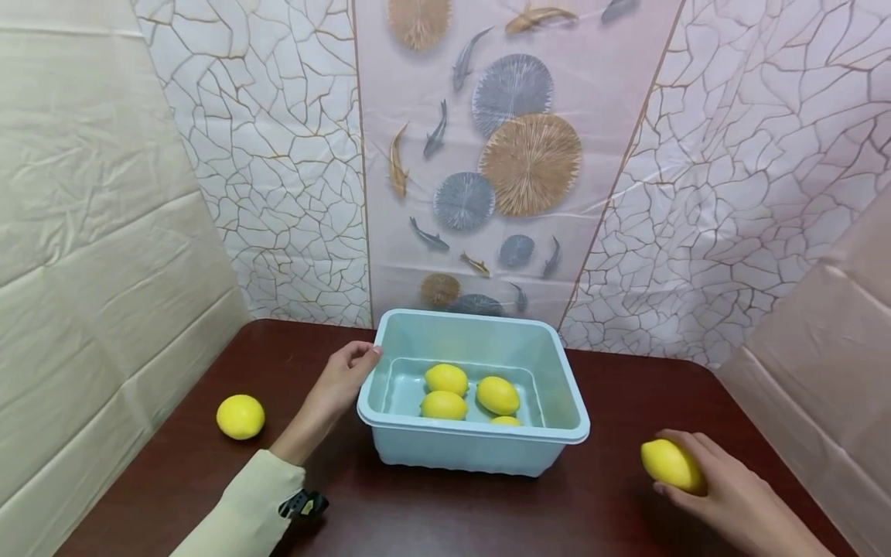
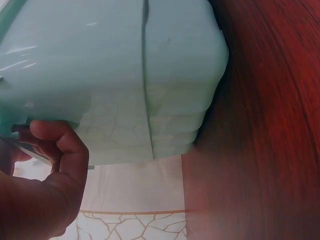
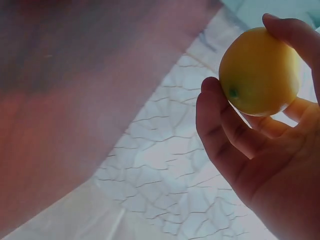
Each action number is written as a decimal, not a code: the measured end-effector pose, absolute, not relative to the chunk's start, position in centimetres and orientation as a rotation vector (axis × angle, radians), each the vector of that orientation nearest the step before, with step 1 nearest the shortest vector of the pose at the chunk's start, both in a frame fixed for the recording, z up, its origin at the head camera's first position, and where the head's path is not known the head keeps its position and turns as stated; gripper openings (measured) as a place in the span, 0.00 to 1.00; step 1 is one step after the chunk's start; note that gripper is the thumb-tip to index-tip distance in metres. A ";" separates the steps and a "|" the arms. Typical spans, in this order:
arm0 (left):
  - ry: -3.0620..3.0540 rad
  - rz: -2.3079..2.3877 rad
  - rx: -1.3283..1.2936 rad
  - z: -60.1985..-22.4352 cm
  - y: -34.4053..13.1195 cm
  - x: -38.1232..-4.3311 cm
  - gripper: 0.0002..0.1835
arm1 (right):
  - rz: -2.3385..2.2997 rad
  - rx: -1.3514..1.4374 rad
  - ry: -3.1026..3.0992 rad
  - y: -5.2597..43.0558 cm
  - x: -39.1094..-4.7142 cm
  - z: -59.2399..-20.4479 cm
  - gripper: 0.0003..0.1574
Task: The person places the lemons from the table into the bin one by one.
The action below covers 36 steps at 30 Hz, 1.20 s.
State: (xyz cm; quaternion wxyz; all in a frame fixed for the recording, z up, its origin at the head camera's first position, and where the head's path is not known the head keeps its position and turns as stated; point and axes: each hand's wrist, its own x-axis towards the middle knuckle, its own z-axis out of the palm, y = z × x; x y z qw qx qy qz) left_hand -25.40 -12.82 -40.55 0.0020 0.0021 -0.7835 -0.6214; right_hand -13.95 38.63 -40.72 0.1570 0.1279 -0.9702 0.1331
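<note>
A pale blue plastic basin (image 1: 473,449) stands in the middle of the table, with several yellow lemons (image 1: 446,379) lying on its floor. My left hand (image 1: 346,377) grips the basin's left rim; in the left wrist view its curled fingers (image 2: 60,145) lie at the rim beside the outer wall. At the right of the table my right hand (image 1: 724,483) holds another lemon (image 1: 670,466) between thumb and fingers. The right wrist view shows this held lemon (image 3: 260,72) from below, a greenish tip on its end, fingertips and thumb around it.
One more lemon (image 1: 240,417) lies on the dark red-brown table (image 1: 445,518) at the left. A patterned cloth (image 1: 459,155) hangs behind the table, and pale padded panels (image 1: 76,232) flank both sides. A black wrist strap (image 1: 304,504) sits at the left sleeve.
</note>
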 end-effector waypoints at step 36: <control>-2.449 -1.968 -0.133 -40.5 -13.0 -25.3 0.23 | 0.709 0.517 -2.725 27.4 -20.8 -32.1 0.36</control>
